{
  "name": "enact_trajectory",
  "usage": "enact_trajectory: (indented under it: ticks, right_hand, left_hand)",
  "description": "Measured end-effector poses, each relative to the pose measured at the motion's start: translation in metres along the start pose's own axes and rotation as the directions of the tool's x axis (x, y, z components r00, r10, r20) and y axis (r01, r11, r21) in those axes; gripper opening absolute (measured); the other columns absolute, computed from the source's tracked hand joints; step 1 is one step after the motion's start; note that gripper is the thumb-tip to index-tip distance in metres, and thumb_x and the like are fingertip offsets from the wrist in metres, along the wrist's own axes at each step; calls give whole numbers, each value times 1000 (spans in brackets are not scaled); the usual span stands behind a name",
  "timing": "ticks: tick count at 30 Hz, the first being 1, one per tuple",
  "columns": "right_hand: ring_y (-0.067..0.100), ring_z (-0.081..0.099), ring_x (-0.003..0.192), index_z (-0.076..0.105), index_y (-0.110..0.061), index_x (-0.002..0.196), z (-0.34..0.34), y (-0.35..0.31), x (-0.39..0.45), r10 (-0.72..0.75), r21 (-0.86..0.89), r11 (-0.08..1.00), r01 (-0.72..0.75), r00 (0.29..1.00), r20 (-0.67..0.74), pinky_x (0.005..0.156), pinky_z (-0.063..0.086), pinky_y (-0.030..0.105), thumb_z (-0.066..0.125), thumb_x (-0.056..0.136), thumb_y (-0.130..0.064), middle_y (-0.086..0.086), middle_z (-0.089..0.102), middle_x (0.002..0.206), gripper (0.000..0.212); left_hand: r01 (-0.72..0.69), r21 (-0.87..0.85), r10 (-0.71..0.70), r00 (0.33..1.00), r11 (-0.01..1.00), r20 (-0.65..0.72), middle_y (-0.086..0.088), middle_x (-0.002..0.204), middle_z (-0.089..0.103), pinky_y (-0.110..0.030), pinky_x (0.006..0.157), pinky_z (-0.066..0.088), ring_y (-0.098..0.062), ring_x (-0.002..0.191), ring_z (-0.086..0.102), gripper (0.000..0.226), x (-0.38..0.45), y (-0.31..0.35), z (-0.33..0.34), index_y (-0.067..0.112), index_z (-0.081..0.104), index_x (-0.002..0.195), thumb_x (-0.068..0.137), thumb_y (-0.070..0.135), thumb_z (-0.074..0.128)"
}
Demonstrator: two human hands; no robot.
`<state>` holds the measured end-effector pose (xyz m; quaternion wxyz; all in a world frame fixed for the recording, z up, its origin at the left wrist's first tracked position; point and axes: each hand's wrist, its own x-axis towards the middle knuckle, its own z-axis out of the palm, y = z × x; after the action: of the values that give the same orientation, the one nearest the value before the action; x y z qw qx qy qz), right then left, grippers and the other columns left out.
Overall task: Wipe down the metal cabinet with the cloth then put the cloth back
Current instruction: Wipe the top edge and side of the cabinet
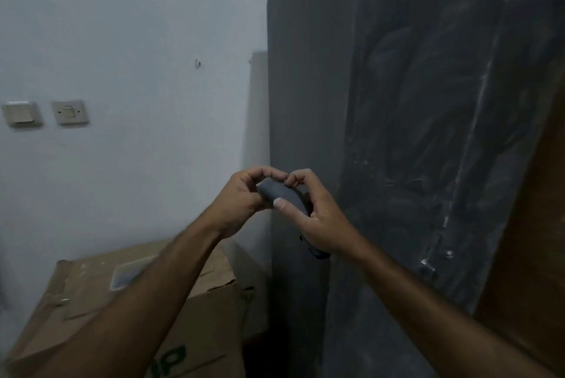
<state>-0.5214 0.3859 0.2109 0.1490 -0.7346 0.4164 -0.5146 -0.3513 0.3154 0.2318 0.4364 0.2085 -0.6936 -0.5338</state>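
Fingers of both the left hand [241, 198] and the right hand [318, 218] curl round the grey cloth [282, 194], apparently folding it; soft, light, limp, best bunched in one palm; beyond, the dusty metal cabinet [412, 133] awaits wiping.

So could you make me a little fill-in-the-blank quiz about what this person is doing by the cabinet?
1. Both hands hold a folded grey ____ in front of the dark metal cabinet.
2. The left hand and right hand both ____ it with curled fingers.
3. Below the left arm sits a brown ____ box.
4. On the wall at left are two ____.

Missing words: cloth; grip; cardboard; switches
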Motion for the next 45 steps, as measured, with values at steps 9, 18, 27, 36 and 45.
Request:
enact_trajectory:
  ticks: [9, 18, 27, 36, 45]
  right_hand:
    - [2, 55, 99, 52, -23, 122, -138, -41, 4, -281, -278, 933, 228, 945, -168, 75, 48, 11, 69, 91, -34, -3, 49, 117, 37]
    - [7, 55, 103, 54, -18, 122, -243, -43, 93, -548, -500, 789, 358, 777, -310, 83, 47, 16, 69, 91, -31, 1, 51, 119, 37]
    - [21, 46, 104, 54, -20, 124, -319, -53, 220, -752, -719, 557, 416, 620, -224, 78, 48, 35, 61, 92, -41, 6, 49, 117, 38]
    - [28, 49, 101, 62, -16, 121, -355, -58, 316, -883, -798, 345, 494, 459, -98, 82, 49, 44, 60, 91, -38, 12, 54, 115, 37]
    - [30, 52, 100, 70, -15, 119, -339, -54, 344, -924, -713, 215, 667, 376, 74, 83, 48, 47, 61, 91, -42, 12, 58, 119, 40]
  left_hand:
    - [-183, 267, 207, 976, 946, -64, -2, 120, 63, -24, 76, 56, -15, 103, 65, 32, 49, 70, 109, 23, 56, 123, 95, 13, 68]
    - [-389, 547, 537, 833, 741, -134, 4, 106, 63, -14, 73, 49, -5, 95, 61, 17, 143, 117, 133, 21, 60, 118, 104, 17, 52]
    - [-363, 905, 879, 477, 221, -23, -4, 113, 58, -26, 90, 42, -11, 103, 49, 25, 243, 150, 132, 13, 60, 115, 93, 18, 51]
    - [-130, 991, 902, 426, -16, 70, -9, 130, 57, -31, 106, 33, -25, 126, 46, 38, 283, 130, 133, 9, 64, 122, 99, 31, 44]
    - [71, 980, 910, 389, -186, 145, -11, 134, 57, -35, 103, 35, -26, 128, 47, 37, 284, 126, 136, 9, 63, 126, 99, 29, 48]
